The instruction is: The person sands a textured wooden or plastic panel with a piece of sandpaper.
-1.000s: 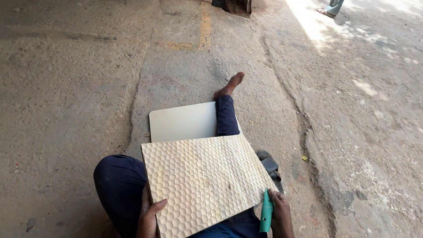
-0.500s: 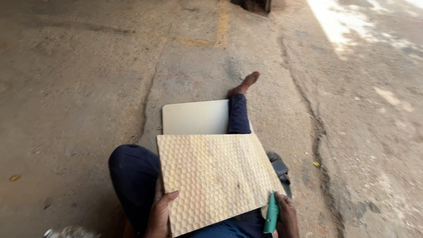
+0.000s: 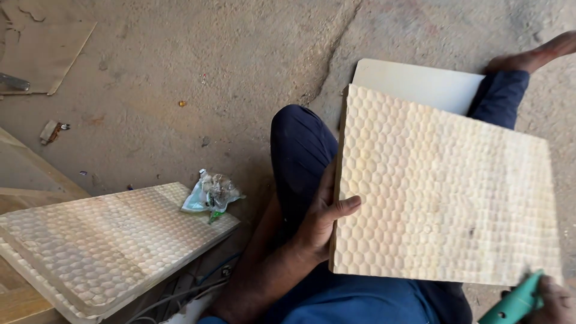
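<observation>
The left hand (image 3: 321, 219) grips the left edge of the carved panel (image 3: 444, 192), which rests on the lap. The right hand (image 3: 552, 303), partly cropped, seems closed round a green tool (image 3: 513, 303).

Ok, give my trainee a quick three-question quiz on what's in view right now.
1. True or false: the left hand grips the edge of the carved honeycomb panel.
2. What colour is the tool in the right hand?
3. Where does the crumpled wrapper lie? A) on the plain white board B) on the stacked carved panels C) on the person's knee

Key: 1 true; 2 green; 3 B.
</observation>
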